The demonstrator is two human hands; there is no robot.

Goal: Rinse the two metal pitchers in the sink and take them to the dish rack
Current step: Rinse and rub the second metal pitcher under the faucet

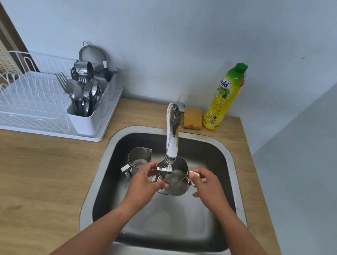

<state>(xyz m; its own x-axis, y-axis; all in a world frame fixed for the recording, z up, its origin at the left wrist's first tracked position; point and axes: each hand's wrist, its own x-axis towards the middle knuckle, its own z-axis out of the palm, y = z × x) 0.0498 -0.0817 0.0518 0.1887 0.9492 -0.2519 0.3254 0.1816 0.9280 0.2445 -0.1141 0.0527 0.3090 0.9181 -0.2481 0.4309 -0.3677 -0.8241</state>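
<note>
Two hands hold a pitcher under the faucet: left hand wraps its body, right hand grips its other side; second pitcher stands just beyond the left hand.

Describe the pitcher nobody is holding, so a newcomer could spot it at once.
Find the steel sink set in the wooden counter. Left of the faucet, a lone pitcher stands upright on the basin floor. Unlike the held pitcher, gripped by the left hand and right hand under the spout, nothing touches it.
</note>
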